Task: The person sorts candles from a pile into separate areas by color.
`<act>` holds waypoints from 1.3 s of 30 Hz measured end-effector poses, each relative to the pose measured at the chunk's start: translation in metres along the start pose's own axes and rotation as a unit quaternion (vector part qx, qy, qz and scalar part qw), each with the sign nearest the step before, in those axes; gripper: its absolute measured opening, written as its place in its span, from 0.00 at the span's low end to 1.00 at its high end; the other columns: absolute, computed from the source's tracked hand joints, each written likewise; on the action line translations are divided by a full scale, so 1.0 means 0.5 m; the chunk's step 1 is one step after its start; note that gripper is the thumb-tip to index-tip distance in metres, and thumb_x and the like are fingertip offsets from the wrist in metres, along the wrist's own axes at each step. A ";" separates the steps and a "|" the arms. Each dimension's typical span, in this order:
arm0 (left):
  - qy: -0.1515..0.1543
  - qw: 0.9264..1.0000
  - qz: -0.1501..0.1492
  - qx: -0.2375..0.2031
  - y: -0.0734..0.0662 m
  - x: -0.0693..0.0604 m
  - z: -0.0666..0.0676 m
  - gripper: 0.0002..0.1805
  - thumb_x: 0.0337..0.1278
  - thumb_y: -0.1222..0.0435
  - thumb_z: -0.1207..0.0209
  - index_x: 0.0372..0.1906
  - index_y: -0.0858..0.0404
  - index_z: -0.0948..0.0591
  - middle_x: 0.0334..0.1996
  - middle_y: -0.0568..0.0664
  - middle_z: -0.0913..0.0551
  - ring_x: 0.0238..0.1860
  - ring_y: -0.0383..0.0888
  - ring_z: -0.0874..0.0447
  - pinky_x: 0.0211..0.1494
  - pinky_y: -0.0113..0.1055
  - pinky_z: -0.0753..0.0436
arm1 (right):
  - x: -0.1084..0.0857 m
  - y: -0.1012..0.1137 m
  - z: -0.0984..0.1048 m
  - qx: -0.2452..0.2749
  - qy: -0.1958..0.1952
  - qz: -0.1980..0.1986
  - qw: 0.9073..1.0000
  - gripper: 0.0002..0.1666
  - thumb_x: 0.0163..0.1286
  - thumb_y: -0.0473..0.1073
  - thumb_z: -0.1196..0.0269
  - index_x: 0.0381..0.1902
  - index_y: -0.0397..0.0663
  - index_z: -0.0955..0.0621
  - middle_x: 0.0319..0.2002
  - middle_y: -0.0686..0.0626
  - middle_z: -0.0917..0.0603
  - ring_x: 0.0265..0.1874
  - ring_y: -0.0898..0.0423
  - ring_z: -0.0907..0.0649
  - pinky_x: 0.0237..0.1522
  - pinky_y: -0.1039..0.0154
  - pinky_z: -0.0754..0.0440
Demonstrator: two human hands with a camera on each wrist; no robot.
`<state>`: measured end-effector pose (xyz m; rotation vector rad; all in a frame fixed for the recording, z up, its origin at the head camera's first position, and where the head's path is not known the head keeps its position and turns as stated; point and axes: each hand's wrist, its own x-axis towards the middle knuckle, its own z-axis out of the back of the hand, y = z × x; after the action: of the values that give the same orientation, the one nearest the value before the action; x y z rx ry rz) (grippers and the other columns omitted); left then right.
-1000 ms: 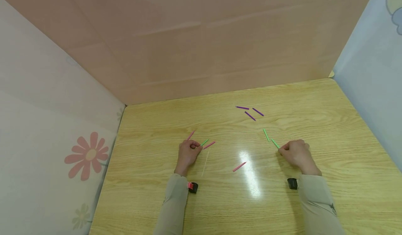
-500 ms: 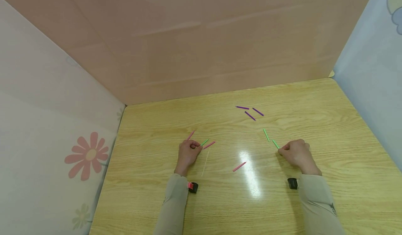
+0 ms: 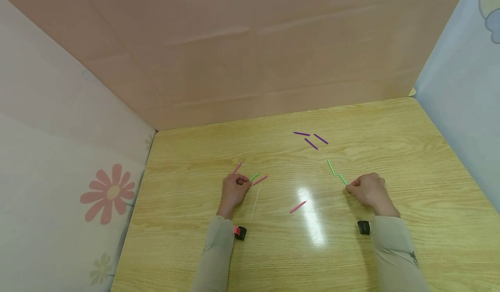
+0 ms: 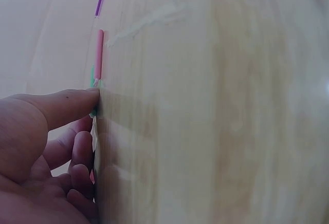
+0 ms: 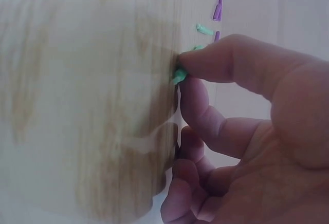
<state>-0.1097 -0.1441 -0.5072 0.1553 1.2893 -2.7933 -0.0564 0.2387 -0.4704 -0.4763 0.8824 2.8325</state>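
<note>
Green stick point(image 3: 343, 179) pinched in right hand point(image 3: 369, 191), down at the table point(image 3: 281, 253)
Left hand point(image 3: 233, 192) has another green stick point(image 3: 255, 176) pinched too, pink stick point(image 3: 261, 180) just beside it, purple sticks point(image 3: 311, 144) farther back.

I see purple sticks point(image 3: 311, 144), pink sticks point(image 3: 297, 207) and green sticks point(image 3: 331, 168), each mostly one solid colour. The worktop point(image 3: 281, 248) reaches me as pale yellow with a streaky wood grain. I get a plain brownish-pink back panel point(image 3: 250, 57), an off-white left wall point(image 3: 47, 109) printed with a pink flower point(image 3: 113, 192) and a fainter yellow flower point(image 3: 101, 267), and a pale blue right wall point(image 3: 453, 66) with a cream-and-blue print point(image 3: 493, 21). The sleeves point(image 3: 218, 244) are beige, the wrist boxes point(image 3: 363, 228) black, the left one with a pinkish-red patch point(image 3: 236, 231).
</note>
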 end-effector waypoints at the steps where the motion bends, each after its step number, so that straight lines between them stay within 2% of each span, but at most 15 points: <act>1: 0.000 1.000 0.000 0.000 0.000 0.000 0.000 0.06 0.54 0.63 0.34 0.31 0.62 0.16 0.31 0.53 0.22 0.43 0.51 0.30 0.52 0.46 0.31 | 0.000 0.000 0.000 -0.001 -0.001 0.002 1.000 0.17 0.64 0.45 0.42 0.32 0.35 0.15 0.45 0.24 0.28 0.39 0.34 0.34 0.37 0.50 0.36; 16: 0.002 1.000 0.010 0.000 -0.003 -0.001 0.000 0.06 0.54 0.63 0.34 0.31 0.62 0.16 0.31 0.52 0.23 0.42 0.50 0.30 0.50 0.44 0.32 | 0.001 -0.001 -0.002 0.004 -0.001 0.008 1.000 0.17 0.64 0.45 0.43 0.30 0.35 0.15 0.47 0.21 0.31 0.41 0.32 0.35 0.43 0.42 0.37; 23: 0.002 1.000 0.007 -0.003 -0.005 -0.002 0.001 0.06 0.54 0.63 0.34 0.31 0.62 0.16 0.31 0.53 0.23 0.42 0.51 0.30 0.52 0.45 0.33 | 0.001 -0.002 0.000 0.020 0.004 -0.003 1.000 0.19 0.65 0.46 0.44 0.33 0.33 0.16 0.49 0.20 0.33 0.42 0.31 0.37 0.41 0.43 0.36; 29: 0.001 1.000 0.004 -0.002 -0.005 -0.001 0.002 0.06 0.54 0.63 0.34 0.31 0.62 0.16 0.31 0.53 0.23 0.41 0.50 0.31 0.49 0.44 0.33 | 0.001 -0.001 0.003 0.026 -0.001 -0.001 1.000 0.20 0.66 0.46 0.44 0.37 0.32 0.16 0.46 0.24 0.28 0.41 0.33 0.35 0.41 0.45 0.36; 35: 0.001 1.000 0.001 0.000 -0.004 -0.001 0.002 0.06 0.54 0.63 0.34 0.31 0.62 0.16 0.31 0.53 0.23 0.40 0.49 0.31 0.50 0.44 0.33 | 0.000 0.004 0.006 0.039 -0.030 0.020 0.999 0.22 0.68 0.44 0.48 0.43 0.27 0.23 0.45 0.25 0.25 0.50 0.26 0.36 0.51 0.35 0.42; 39: 0.001 1.000 -0.001 0.001 -0.005 -0.002 0.003 0.06 0.54 0.63 0.34 0.31 0.62 0.16 0.31 0.53 0.23 0.39 0.48 0.31 0.50 0.44 0.33 | 0.000 0.014 0.007 0.056 -0.054 0.044 0.996 0.21 0.68 0.43 0.48 0.46 0.27 0.24 0.48 0.24 0.26 0.52 0.27 0.36 0.53 0.33 0.43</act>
<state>-0.1088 -0.1433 -0.5042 0.1572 1.2861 -2.7970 -0.0587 0.2350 -0.4640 -0.2740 1.0593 2.8350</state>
